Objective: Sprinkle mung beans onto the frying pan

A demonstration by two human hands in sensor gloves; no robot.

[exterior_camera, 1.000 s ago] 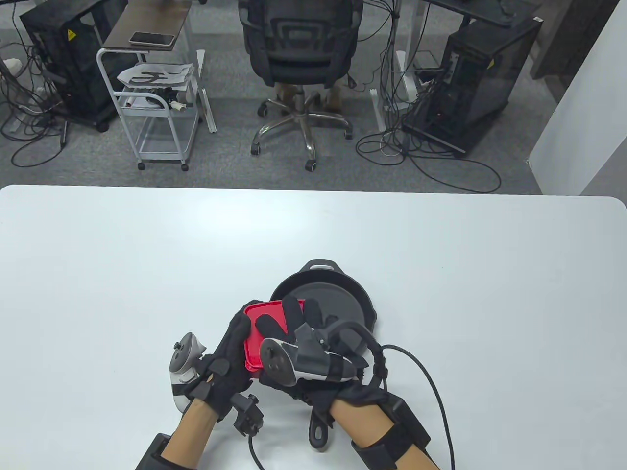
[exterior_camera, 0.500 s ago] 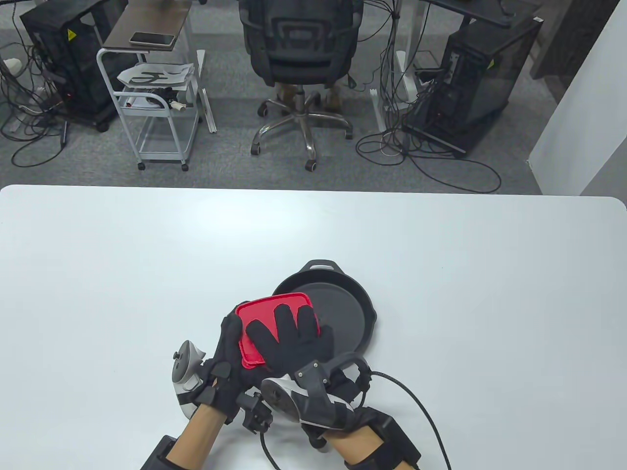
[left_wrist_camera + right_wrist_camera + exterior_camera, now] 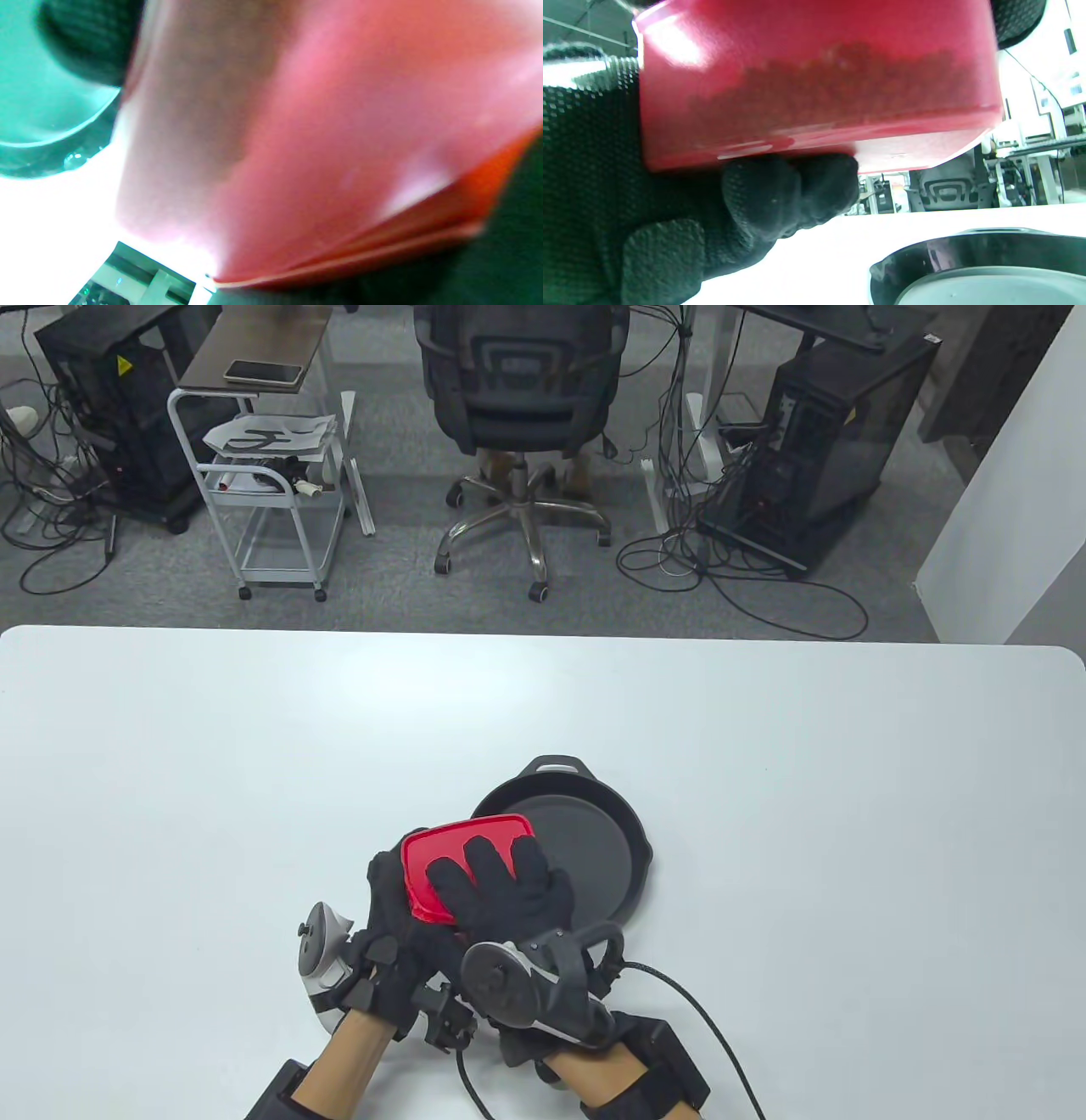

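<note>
A black cast-iron frying pan [image 3: 594, 848] lies on the white table, its inside bare. A red lidded box [image 3: 450, 848] is held above the pan's left rim. My left hand [image 3: 394, 912] grips the box from its left side and underneath. My right hand [image 3: 501, 886] lies flat on the red lid, fingers spread. In the right wrist view the translucent box [image 3: 818, 84] shows dark mung beans [image 3: 831, 84] inside, with left fingers [image 3: 780, 190] under it and the pan rim [image 3: 967, 262] below. The left wrist view shows only the blurred red box [image 3: 318, 148].
The white table [image 3: 170, 780] stretches wide around the pan. A black cable [image 3: 713, 1035] runs from my right wrist across the table. An office chair [image 3: 522, 398], a white cart [image 3: 271, 483] and computer cases stand on the floor beyond the far edge.
My right hand slid from the box's right side, over the pan, onto the lid and drew back toward me. The box shifted slightly left; the left hand keeps its grip.
</note>
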